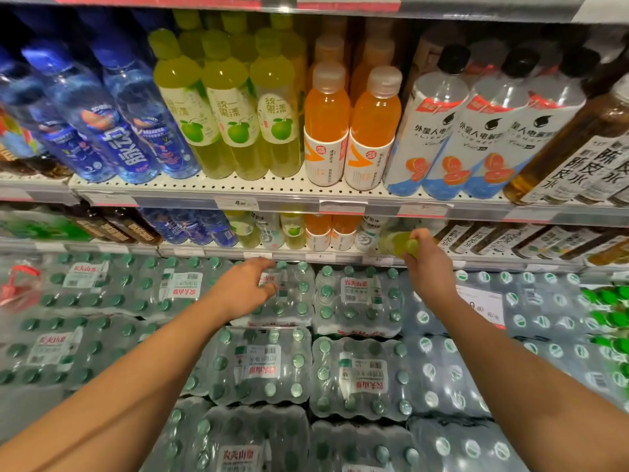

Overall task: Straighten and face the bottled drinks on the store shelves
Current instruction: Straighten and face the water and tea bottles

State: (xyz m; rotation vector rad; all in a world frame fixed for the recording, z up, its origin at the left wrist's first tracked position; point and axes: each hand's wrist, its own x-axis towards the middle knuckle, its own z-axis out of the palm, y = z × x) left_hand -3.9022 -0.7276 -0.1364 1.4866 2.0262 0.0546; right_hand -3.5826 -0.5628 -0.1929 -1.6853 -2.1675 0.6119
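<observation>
My right hand (429, 264) grips a yellow-green bottle (394, 242) by its green cap at the front of the lower shelf (340, 256), and the bottle leans left. My left hand (250, 287) hovers with loosely curled fingers over the shrink-wrapped water packs, holding nothing. On the lower shelf stand blue bottles (197, 228), green-apple drinks (292, 229) and orange bottles (332, 231). The upper shelf (272, 190) holds blue bottles (112, 120), green-apple drinks (231, 107), two orange bottles (350, 127), white grapefruit bottles (452, 131) and brown tea bottles (585, 155).
Stacked shrink-wrapped packs of green-capped water (354, 301) fill the floor space under the shelves, right below both arms. Brown tea bottles (531, 240) line the lower shelf to the right. A red handle (20, 277) shows at the far left. Price tags run along the shelf edges.
</observation>
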